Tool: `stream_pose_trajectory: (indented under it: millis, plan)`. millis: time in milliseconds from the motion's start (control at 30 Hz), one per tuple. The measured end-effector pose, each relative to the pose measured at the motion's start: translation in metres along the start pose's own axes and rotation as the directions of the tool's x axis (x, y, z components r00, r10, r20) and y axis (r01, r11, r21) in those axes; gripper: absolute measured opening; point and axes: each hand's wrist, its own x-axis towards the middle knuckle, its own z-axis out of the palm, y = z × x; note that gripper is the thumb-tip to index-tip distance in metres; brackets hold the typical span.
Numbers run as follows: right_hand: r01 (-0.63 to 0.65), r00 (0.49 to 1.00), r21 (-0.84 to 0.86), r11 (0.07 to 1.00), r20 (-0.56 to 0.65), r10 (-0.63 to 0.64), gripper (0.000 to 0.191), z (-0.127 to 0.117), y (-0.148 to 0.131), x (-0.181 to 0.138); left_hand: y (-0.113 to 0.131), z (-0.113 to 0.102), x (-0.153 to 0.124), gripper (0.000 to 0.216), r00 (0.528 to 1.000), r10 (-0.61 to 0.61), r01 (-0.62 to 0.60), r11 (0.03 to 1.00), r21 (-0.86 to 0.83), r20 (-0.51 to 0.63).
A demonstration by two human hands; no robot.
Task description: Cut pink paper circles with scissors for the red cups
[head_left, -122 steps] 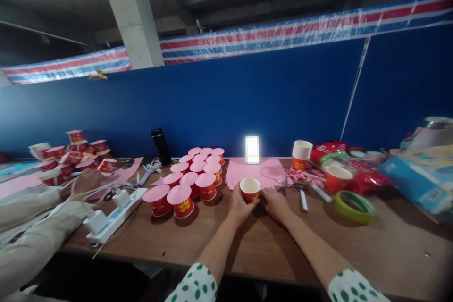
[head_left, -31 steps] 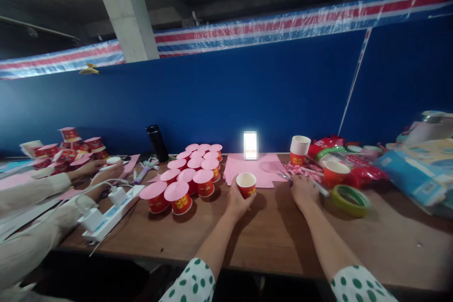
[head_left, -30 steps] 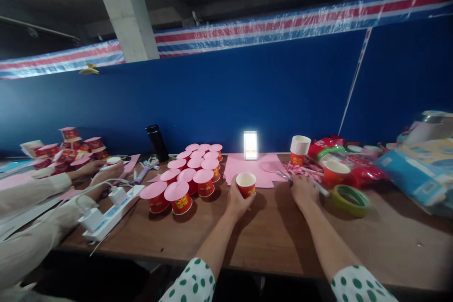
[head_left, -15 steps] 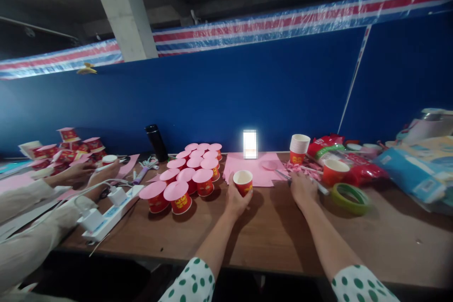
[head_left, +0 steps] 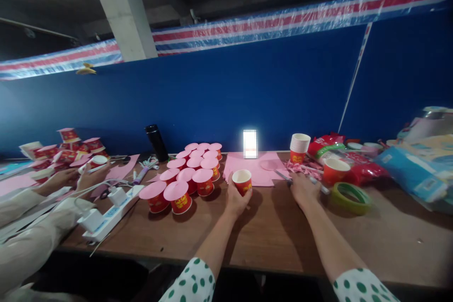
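Note:
My left hand (head_left: 235, 199) is wrapped round an open red paper cup (head_left: 242, 181), lifted slightly off the brown table (head_left: 269, 240). My right hand (head_left: 302, 189) lies palm down at the table's middle right, its fingertips on scissors (head_left: 283, 176) and a white pen (head_left: 317, 185); whether it grips them I cannot tell. A sheaf of pink paper (head_left: 251, 170) with a cut pink disc (head_left: 269, 165) lies just beyond both hands. A cluster of red cups capped with pink discs (head_left: 187, 177) stands to the left of the held cup.
A stack of paper cups (head_left: 299, 147), a single red cup (head_left: 333, 171), a green tape roll (head_left: 349, 197) and bags (head_left: 410, 174) crowd the right. A glowing phone (head_left: 250, 143) and black flask (head_left: 155, 142) stand at the blue wall. Another person's hands (head_left: 76, 178) work near a power strip (head_left: 106, 210).
My left hand has raised the cup slightly and drawn it a little leftward. My right hand stays at the scissors and pen. The other person's hands lifted a cup at far left.

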Motion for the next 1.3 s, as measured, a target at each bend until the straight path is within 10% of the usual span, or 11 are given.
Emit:
stream_pose_trajectory:
  millis: [933,1300]
  plan:
    - [0.006,0.987,0.047,0.999,-0.161,0.002,0.033,-0.005,0.006,0.0,0.007,-0.001,0.0,0.077,1.0,-0.013,0.014,0.999,-0.051,0.011]
    - [0.088,0.994,0.011,0.996,0.071,-0.089,0.035,-0.008,0.009,0.0,0.006,-0.001,0.001,0.076,1.0,0.01,-0.009,0.999,-0.039,0.026]
